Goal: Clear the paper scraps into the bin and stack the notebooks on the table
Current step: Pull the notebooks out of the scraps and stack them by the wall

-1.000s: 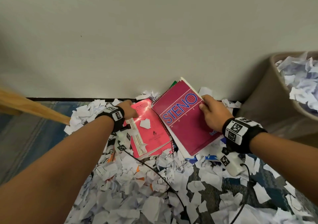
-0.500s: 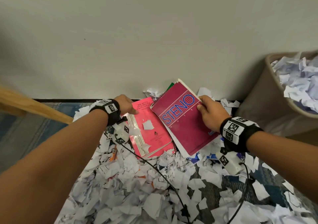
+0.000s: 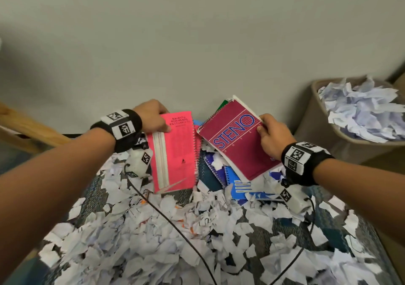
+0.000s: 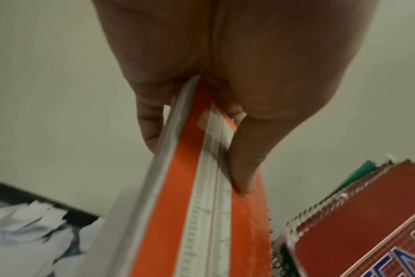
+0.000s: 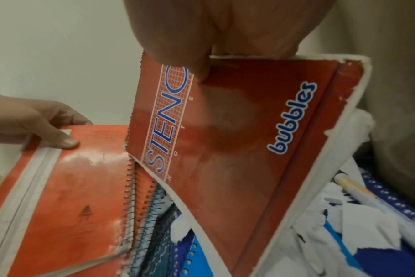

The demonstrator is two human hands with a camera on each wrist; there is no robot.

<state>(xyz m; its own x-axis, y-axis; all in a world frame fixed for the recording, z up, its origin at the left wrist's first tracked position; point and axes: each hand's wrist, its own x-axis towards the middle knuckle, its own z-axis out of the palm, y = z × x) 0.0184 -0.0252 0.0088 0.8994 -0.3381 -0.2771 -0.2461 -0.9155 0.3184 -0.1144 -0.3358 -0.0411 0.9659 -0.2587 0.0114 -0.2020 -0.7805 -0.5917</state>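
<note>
My left hand (image 3: pixel 156 118) grips the top left corner of a pink spiral notebook (image 3: pixel 175 153), thumb on the cover, and holds it lifted off the floor; the left wrist view shows the pink spiral notebook (image 4: pixel 201 206) edge-on between my fingers. My right hand (image 3: pixel 269 135) grips the right edge of a maroon STENO notebook (image 3: pixel 236 140), also raised and tilted; the STENO notebook (image 5: pixel 225 131) fills the right wrist view. Blue spiral notebooks (image 3: pixel 221 175) lie uncovered beneath them. White paper scraps (image 3: pixel 164 230) cover the floor.
A beige bin (image 3: pixel 324 118) heaped with crumpled paper stands at the right against the wall. A wooden leg (image 3: pixel 28 127) slants in from the left. Black cables (image 3: pixel 175 225) trail from my wrists across the scraps. A pen (image 5: pixel 358 191) lies among the blue notebooks.
Both notebooks have risen off the pile and moved apart, the pink one leftward. Blue notebooks underneath are now exposed. The head view has tipped so more of the bin shows.
</note>
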